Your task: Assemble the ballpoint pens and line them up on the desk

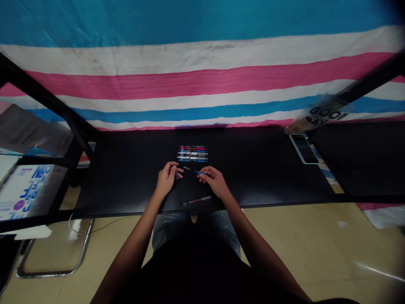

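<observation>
My left hand [167, 178] is over the black table with its fingers curled around a small blue pen piece [177, 177], mostly hidden by the fingers. My right hand [213, 178] pinches another blue pen piece [199, 172] that points left. In the gap between my hands is a short, thin piece with a yellowish part [187, 168]; whether it lies on the table or is held, I cannot tell. Just beyond my fingers, several pens in red, white, blue and dark colours [193, 154] lie side by side. A dark pen with a grey end [196, 200] rests nearer my body.
The black tabletop [256, 169] ends at a front edge close to my lap. At its right lie a phone [303, 148] and a clear printed bag [316, 116]. Boxes [31, 188] sit on a rack at left. A striped sheet [202, 80] hangs behind.
</observation>
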Demonstrator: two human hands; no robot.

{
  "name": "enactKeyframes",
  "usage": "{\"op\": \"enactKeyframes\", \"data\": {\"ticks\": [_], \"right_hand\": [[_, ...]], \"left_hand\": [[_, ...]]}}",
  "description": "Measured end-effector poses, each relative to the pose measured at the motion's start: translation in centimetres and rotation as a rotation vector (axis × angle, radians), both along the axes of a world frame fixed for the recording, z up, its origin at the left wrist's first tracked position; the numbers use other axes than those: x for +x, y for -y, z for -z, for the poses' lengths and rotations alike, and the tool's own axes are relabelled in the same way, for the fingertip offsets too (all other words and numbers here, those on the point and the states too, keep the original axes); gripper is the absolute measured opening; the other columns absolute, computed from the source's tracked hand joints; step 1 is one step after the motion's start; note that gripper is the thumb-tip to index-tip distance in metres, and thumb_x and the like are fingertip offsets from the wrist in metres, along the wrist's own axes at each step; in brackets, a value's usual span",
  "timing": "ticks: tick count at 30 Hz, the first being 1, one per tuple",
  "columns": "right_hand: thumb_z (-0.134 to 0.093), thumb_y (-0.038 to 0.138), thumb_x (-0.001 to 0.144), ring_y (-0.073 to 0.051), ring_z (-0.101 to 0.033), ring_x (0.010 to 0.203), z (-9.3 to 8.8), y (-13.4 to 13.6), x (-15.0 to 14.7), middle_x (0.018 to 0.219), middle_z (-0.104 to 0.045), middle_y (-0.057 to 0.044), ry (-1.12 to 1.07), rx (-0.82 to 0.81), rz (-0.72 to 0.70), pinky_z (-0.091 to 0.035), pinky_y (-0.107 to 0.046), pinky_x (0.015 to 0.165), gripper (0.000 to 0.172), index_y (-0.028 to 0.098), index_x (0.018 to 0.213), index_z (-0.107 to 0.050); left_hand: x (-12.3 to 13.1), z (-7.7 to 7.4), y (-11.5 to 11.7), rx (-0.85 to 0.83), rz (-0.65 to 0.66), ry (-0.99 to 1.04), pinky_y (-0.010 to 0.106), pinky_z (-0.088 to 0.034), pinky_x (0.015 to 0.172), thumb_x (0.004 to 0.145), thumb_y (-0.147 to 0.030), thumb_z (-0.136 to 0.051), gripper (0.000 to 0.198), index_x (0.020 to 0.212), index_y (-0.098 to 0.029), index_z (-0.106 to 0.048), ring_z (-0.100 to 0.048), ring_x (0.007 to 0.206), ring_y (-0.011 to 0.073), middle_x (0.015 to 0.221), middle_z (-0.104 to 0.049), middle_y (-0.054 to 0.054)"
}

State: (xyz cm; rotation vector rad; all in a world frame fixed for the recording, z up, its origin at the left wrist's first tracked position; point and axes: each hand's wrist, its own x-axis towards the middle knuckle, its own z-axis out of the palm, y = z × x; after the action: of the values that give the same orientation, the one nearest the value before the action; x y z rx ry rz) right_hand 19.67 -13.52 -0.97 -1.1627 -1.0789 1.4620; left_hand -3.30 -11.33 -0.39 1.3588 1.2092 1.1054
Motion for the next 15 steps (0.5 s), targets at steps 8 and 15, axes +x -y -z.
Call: {"op": "enactKeyframes", "data": {"ticks": [8, 15], "right_hand": [[-0.083, 0.047, 0.075, -0.017, -0.067, 0.069, 0.29, -0.06, 0.08, 0.081, -0.076, -0.003, -0.001, -0.01, -0.002, -0.048, -0.029, 0.061, 0.036, 0.022, 0.092, -0.064], [-0.081, 0.049, 0.077, -0.016, -0.065, 0.067, 0.25, -0.06, 0.05, 0.083, -0.076, -0.004, -0.004, -0.008, -0.004, -0.048, -0.03, 0.061, 0.036, 0.021, 0.093, -0.064]], "left_hand": [[-0.01, -0.03, 0.03, 0.01, 0.0, -0.003, 0.03, -0.056, 0.068, 0.102, -0.052, -0.049, 0.036, 0.112, -0.018, -0.056, -0.072, 0.068, 0.0165, 0.089, -0.077, 0.008], [-0.04, -0.11, 0.1, 0.024, -0.011, -0.003, 0.028, -0.055, 0.067, 0.101, -0.052, -0.05, 0.033, 0.109, -0.02, -0.052, -0.07, 0.064, 0.015, 0.082, -0.074, 0.004]]}}
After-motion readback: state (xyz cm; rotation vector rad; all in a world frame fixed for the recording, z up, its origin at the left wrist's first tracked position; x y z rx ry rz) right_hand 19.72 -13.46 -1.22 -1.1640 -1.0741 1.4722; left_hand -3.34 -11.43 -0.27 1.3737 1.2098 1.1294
